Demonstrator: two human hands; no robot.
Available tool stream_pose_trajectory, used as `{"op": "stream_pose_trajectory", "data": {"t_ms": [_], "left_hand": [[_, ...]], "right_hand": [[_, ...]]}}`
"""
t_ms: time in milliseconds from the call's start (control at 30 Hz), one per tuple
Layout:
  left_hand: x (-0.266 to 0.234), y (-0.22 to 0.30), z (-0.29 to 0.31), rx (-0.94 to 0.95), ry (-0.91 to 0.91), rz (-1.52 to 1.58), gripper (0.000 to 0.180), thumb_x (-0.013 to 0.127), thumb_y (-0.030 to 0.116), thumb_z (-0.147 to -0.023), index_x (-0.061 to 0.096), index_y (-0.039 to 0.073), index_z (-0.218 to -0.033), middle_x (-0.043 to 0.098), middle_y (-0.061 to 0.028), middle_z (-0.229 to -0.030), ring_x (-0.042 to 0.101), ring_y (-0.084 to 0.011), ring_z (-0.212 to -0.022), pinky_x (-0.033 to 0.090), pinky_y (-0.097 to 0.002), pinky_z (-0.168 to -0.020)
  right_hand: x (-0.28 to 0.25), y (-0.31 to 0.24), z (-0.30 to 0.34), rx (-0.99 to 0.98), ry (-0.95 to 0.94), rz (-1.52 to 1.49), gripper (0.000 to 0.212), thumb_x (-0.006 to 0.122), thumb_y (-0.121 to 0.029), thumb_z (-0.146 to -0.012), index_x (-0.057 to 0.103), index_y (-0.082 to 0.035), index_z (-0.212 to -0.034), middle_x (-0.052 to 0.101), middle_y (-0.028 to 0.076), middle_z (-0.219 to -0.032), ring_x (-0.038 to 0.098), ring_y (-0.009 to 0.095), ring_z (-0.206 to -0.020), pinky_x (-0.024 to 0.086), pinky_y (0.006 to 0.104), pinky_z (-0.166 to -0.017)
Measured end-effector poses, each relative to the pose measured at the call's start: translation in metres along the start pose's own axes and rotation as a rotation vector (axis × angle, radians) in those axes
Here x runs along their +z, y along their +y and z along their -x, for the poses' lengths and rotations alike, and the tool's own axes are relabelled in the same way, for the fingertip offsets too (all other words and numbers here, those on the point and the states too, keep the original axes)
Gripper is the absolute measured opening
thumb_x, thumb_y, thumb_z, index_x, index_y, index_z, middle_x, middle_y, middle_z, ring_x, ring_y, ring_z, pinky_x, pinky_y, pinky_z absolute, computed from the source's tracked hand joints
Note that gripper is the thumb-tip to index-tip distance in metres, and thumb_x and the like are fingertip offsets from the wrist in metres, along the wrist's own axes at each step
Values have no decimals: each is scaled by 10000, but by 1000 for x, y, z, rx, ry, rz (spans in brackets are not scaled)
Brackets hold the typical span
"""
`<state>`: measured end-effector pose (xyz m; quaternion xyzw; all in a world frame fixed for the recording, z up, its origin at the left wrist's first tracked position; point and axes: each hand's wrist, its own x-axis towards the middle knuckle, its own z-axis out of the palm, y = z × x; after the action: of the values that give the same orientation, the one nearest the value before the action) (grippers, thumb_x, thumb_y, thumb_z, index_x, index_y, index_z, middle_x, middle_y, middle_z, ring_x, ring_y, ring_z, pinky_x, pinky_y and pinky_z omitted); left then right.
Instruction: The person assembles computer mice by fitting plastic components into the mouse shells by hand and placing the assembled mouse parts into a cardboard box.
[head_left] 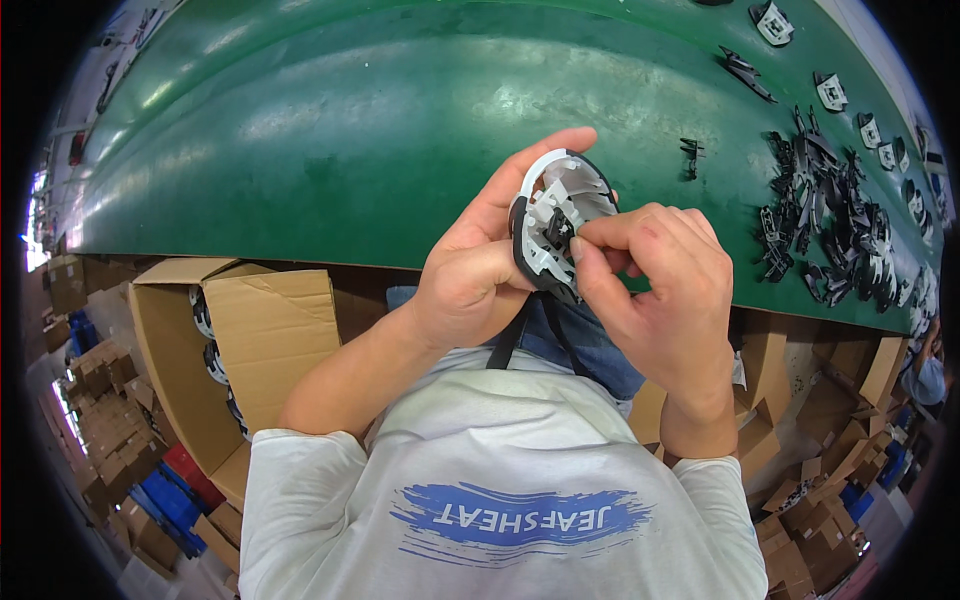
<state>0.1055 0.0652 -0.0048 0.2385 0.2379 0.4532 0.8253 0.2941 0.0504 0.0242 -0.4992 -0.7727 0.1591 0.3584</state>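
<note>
My left hand (470,265) is wrapped round a curved white-and-black plastic shell (533,205), its hollow inner side turned up. The thumb presses on the near side while the fingers reach behind it. Inside the shell sits a small black plastic part (557,230) among white ribs. My right hand (655,265) pinches at this black part with thumb and forefinger; the fingertips hide where they meet it. The shell is held just above the front edge of the green table (330,190).
A heap of black plastic parts (815,190) lies on the right of the table, with white shells (830,92) beyond it. One small black part (691,158) lies apart. An opened cardboard box (265,325) with shells inside stands at left; more cartons (765,365) stand at right.
</note>
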Motion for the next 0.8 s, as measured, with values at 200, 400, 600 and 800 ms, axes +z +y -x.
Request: {"op": "stream_pose_trajectory", "data": {"t_ms": [200, 400, 600, 800], "left_hand": [[-5, 0, -1, -13, -98, -139, 949, 520, -122, -746, 330, 37, -1662, 588, -190, -1498, 554, -332, -1459, 458, -460, -1242], [-5, 3, -4, 164, -158, -108, 911, 716, -108, -793, 360, 99, -1606, 496, -153, -1552, 483, -386, -1510, 490, -545, -1230], [4, -20, 1, 417, -126, -260, 976, 800, -108, -839, 252, 202, -1584, 386, -162, -1606, 416, -360, -1552, 466, -515, -1234], [16, -7, 14, 135, -209, -247, 985, 615, -136, -849, 116, 132, -1654, 269, -174, -1671, 379, -320, -1564, 364, -487, -1261]], "right_hand": [[-6, 3, 2, 16, -95, -33, 181, 850, -54, -793, 693, -96, -874, 661, 20, -744, 635, 241, -666, 434, 386, -646], [-13, 7, -3, 95, -44, -323, 269, 845, -71, -865, 766, -50, -1121, 708, 90, -953, 704, 240, -843, 555, 335, -825], [-13, 9, 9, 517, 16, -1097, 490, 699, -84, -1051, 557, 25, -1506, 654, 105, -1368, 652, 142, -1139, 547, 303, -981], [-40, 40, -17, 214, 52, -509, 347, 660, 21, -960, 758, 13, -1294, 745, 107, -1130, 678, 176, -1022, 523, 297, -920]]}}
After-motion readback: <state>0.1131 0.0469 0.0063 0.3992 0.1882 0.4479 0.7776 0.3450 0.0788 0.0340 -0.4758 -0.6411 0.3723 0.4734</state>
